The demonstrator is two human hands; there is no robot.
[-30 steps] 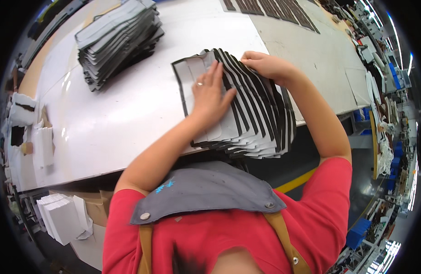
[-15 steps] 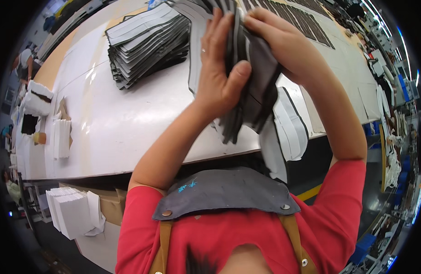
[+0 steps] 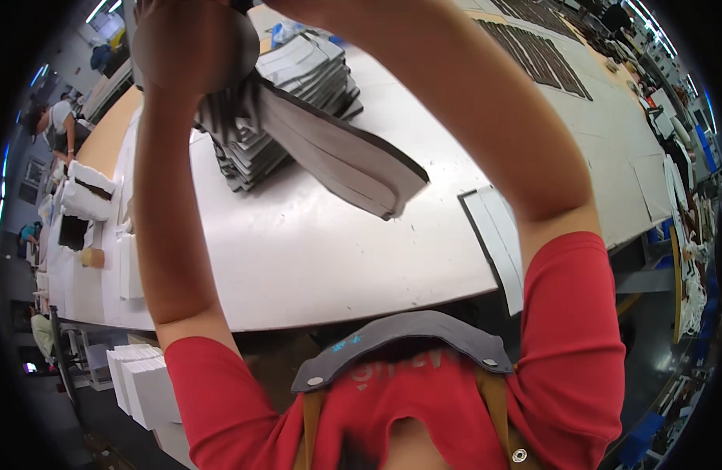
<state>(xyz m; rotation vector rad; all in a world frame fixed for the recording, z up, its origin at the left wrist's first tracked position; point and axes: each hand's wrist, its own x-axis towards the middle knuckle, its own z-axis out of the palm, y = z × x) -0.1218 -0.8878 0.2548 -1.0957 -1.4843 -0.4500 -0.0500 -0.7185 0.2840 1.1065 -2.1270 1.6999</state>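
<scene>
My left hand [image 3: 192, 51] is raised at the upper left, its fingers largely smeared by a round blur. From beneath it slants a bundle of flat grey pieces with dark edges [image 3: 337, 153], off the table and partly in front of a stack. That stack of similar grey pieces [image 3: 310, 63] stands on the white table [image 3: 361, 254]. My right hand [image 3: 290, 6] shows only in part at the top edge, above the stack; its fingers are hidden. One more light grey piece [image 3: 498, 243] lies by the table's front edge, near my right elbow, and overhangs it.
Rows of dark strips [image 3: 533, 59] lie at the far right of the table. White blocks [image 3: 145, 384] stand below the table at the left. A white bundle [image 3: 88, 188] and a yellowish roll [image 3: 92, 258] sit on the left side. Another person [image 3: 61, 125] is beyond them.
Both hands have moved up and to the left with the bundle, from the table's middle to the stack. The bundle now slants down to the right.
</scene>
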